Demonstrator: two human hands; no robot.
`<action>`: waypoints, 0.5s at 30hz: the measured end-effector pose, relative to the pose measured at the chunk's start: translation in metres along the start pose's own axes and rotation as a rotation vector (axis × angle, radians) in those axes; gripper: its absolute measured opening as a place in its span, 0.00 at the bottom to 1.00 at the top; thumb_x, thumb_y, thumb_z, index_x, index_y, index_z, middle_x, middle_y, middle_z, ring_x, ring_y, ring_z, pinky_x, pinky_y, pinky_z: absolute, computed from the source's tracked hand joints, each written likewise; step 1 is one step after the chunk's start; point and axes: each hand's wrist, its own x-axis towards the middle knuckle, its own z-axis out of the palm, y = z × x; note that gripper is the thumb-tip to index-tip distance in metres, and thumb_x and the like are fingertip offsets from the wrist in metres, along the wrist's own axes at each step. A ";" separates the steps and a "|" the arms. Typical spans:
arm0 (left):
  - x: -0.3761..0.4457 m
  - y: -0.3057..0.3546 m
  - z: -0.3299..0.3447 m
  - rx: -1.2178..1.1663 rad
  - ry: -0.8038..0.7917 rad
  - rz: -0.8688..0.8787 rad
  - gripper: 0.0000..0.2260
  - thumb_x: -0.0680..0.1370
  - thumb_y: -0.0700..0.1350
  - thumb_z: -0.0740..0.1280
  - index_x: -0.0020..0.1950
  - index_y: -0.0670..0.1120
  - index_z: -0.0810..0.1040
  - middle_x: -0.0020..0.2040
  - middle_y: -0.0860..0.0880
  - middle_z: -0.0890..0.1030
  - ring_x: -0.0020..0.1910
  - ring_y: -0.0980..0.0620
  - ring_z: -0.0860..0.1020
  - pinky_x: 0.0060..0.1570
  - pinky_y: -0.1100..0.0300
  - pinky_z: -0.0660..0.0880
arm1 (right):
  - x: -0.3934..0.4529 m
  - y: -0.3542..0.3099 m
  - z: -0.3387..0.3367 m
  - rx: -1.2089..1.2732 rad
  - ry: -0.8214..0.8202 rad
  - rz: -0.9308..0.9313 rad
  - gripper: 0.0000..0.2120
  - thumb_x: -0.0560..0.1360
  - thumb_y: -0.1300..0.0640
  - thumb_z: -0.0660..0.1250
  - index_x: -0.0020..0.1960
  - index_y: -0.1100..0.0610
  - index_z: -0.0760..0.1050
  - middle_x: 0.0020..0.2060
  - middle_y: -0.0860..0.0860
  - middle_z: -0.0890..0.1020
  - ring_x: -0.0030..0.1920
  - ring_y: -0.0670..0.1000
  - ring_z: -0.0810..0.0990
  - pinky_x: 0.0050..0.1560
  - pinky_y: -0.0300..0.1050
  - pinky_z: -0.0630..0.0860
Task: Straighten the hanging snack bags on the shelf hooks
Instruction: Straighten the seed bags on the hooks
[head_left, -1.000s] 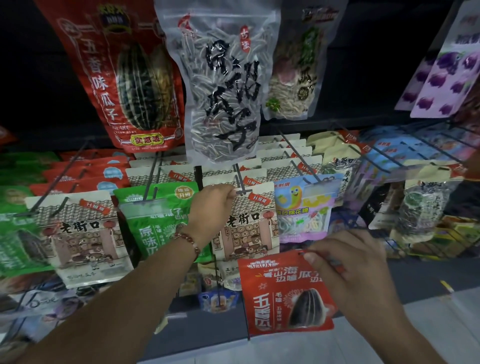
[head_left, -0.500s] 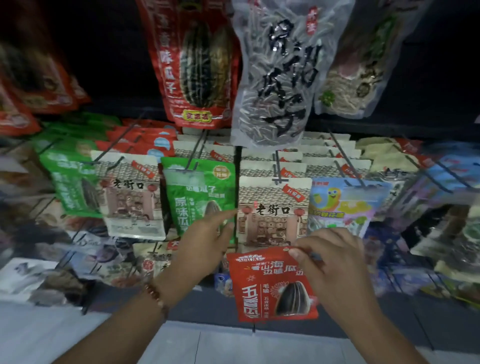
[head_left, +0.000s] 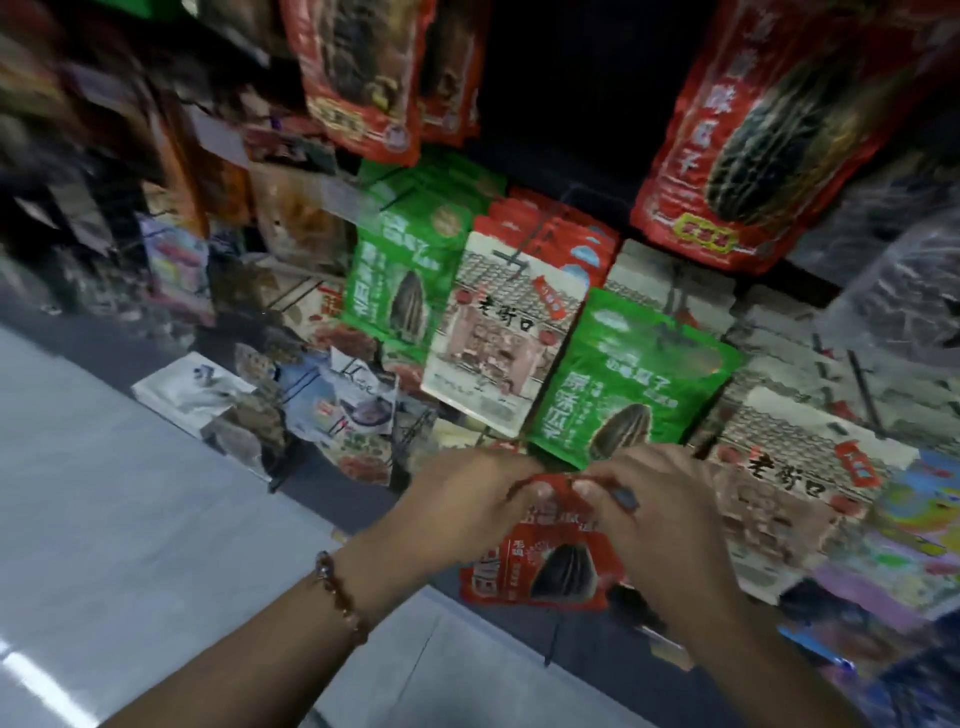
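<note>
Crowded shop hooks carry hanging packets above a pale floor (head_left: 104, 519). Left hand (head_left: 457, 499) and right hand (head_left: 660, 514) both pinch the top edge of a small red snack bag (head_left: 540, 566), low at centre. It looks light, soft and crinkly, probably seeds inside; that stiffer top seam seems best for gripping. Green bag (head_left: 623, 374) hangs above.

**Count of hands and bags on the rack**

Two hands show: the left hand (head_left: 467, 499) and the right hand (head_left: 670, 519). They share one small red bag (head_left: 540, 566). Two green bags (head_left: 631, 374) hang in front, two white bags (head_left: 498, 338), and two large red bags (head_left: 769, 130) above. The blurred remainder cannot be counted.
</note>
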 end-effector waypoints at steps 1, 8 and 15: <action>-0.007 -0.015 -0.011 0.001 0.016 -0.001 0.13 0.82 0.57 0.58 0.51 0.52 0.78 0.45 0.52 0.82 0.42 0.51 0.79 0.38 0.55 0.75 | 0.006 -0.015 0.008 -0.002 -0.002 0.001 0.07 0.73 0.45 0.66 0.43 0.46 0.81 0.39 0.37 0.75 0.47 0.46 0.70 0.50 0.47 0.61; -0.023 -0.085 -0.082 0.072 0.180 0.002 0.12 0.82 0.54 0.60 0.41 0.52 0.74 0.35 0.55 0.75 0.36 0.54 0.72 0.33 0.56 0.67 | 0.054 -0.101 0.047 0.079 0.032 -0.004 0.07 0.74 0.44 0.66 0.44 0.45 0.81 0.39 0.38 0.77 0.46 0.46 0.70 0.50 0.43 0.61; -0.013 -0.133 -0.130 0.124 0.275 -0.064 0.11 0.82 0.52 0.63 0.47 0.50 0.83 0.40 0.55 0.83 0.38 0.56 0.78 0.34 0.63 0.72 | 0.110 -0.143 0.074 0.231 0.003 -0.017 0.07 0.78 0.47 0.66 0.51 0.47 0.82 0.44 0.38 0.78 0.49 0.41 0.71 0.48 0.35 0.67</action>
